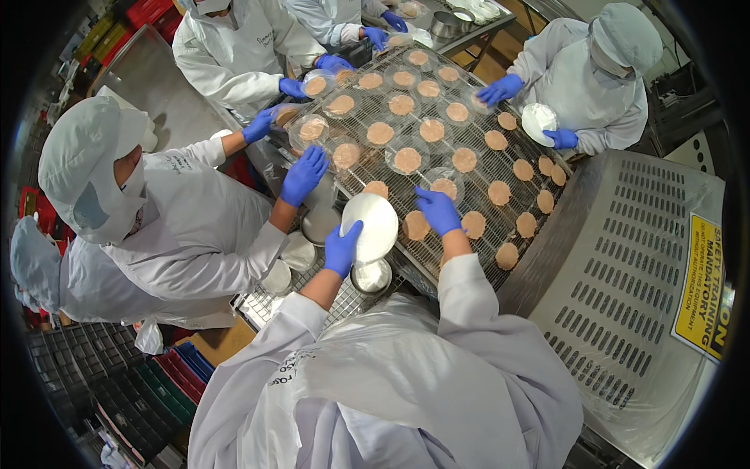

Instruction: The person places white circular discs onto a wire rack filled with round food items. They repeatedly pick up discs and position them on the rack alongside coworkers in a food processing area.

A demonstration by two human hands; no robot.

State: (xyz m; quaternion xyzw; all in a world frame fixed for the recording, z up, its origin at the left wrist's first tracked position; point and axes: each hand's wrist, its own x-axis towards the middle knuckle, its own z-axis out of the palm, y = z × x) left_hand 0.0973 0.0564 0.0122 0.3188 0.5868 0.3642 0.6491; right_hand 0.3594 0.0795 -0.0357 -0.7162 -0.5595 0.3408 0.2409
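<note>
My left hand, in a blue glove, grips a stack of round white sheets by its left edge, thumb on top. To the right, my gloved right hand is over the wire mesh belt, fingers stretched out at the near edge of a flat round tan patty that lies on a thin see-through round. Nothing shows in its fingers. Another tan patty lies just below that hand, and one to its right. Several more patties lie in rows across the belt, some on see-through rounds.
Round metal tins and white rounds stand on a wire rack below my left hand. Co-workers' gloved hands reach over the belt at left and far right. A slotted metal cover borders the right. Stacked coloured trays stand lower left.
</note>
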